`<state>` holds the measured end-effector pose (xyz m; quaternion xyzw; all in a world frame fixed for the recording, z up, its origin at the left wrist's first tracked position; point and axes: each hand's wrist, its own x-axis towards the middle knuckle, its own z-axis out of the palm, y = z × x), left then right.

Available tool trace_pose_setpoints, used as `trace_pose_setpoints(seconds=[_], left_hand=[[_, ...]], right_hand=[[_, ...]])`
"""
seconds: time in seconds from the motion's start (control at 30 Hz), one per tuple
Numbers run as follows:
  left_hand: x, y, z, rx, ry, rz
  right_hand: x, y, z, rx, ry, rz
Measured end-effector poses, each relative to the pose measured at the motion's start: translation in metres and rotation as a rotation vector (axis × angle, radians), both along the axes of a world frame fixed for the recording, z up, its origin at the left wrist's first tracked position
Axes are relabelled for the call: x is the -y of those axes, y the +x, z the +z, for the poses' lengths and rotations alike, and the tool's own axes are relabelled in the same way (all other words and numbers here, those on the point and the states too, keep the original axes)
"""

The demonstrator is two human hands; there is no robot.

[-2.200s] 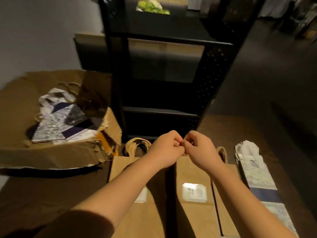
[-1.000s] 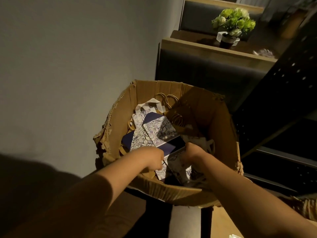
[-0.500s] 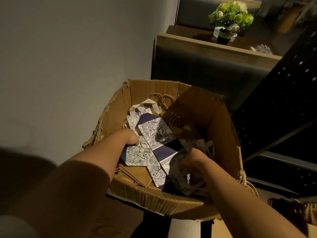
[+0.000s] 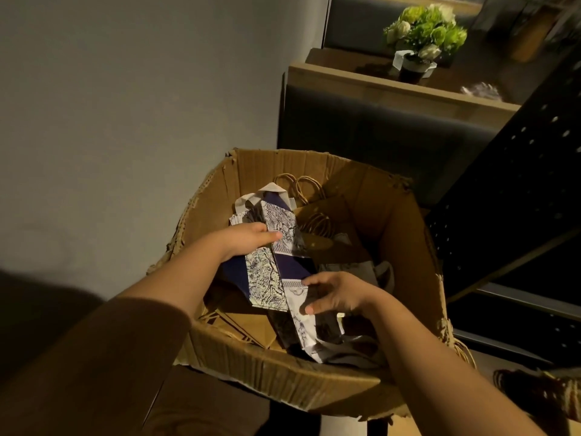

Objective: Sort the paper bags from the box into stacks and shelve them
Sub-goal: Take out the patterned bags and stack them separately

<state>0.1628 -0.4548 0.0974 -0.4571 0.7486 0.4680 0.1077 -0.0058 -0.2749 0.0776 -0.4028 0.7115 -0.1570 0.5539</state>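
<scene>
Fingers (image 4: 267, 236) of the left hand (image 4: 248, 240) lie nearly straight on top of a patterned blue-and-white bag (image 4: 276, 247), thumb hidden, so whether they clamp it is unclear. The right hand (image 4: 336, 294) has its fingers (image 4: 309, 281) spread apart, tips touching a white printed bag (image 4: 301, 322). Both bags sit inside the torn box (image 4: 283, 379), over brown bags (image 4: 327, 221) with twisted handles. Behind stand a dark shelf (image 4: 518, 196) and a flowerpot (image 4: 415, 67).

We see a dim room, plain grey wall (image 4: 125, 89) at nine o'clock, wood-topped dark bench (image 4: 393, 89) at one, potted green flowers (image 4: 424, 29) there, black perforated shelving (image 4: 509, 196) at three.
</scene>
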Motion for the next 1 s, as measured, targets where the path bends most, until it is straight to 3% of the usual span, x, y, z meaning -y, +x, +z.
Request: trace_pose_setpoints(seconds=[0.13, 0.23, 0.3, 0.4, 0.53, 0.67, 0.73, 0.83, 0.93, 1.0], left_hand=[[-0.008, 0.000, -0.005, 0.130, -0.139, -0.110], [-0.015, -0.001, -0.003, 0.090, -0.178, -0.112], [-0.019, -0.001, 0.012, 0.015, -0.184, -0.078], [-0.018, 0.006, 0.051, -0.193, -0.176, 0.038], [-0.024, 0.025, 0.095, -0.551, -0.169, 0.393], [-0.043, 0.025, 0.103, -0.714, -0.241, 0.609], [-0.054, 0.020, 0.098, -0.784, -0.244, 0.712], [-0.072, 0.011, 0.087, -0.876, -0.241, 0.844], [-0.093, 0.001, 0.079, -0.996, -0.270, 0.959], [-0.103, -0.004, 0.080, -1.030, -0.316, 1.029]], right_hand=[[0.000, 0.001, 0.003, 0.089, -0.002, 0.091], [0.001, 0.000, 0.004, -0.054, -0.061, 0.103], [0.002, 0.000, 0.004, -0.253, -0.148, 0.057], [-0.001, 0.002, 0.018, -0.487, -0.323, -0.143], [-0.006, 0.002, 0.047, -0.523, -0.516, -0.512], [-0.002, 0.006, 0.068, -0.575, -0.784, -0.817], [0.001, 0.014, 0.072, -0.314, -0.786, -1.050], [0.001, 0.033, 0.079, 0.386, -0.617, -1.433], [-0.005, 0.049, 0.083, 0.994, -0.613, -1.477], [-0.015, 0.060, 0.090, 1.161, -0.578, -1.487]])
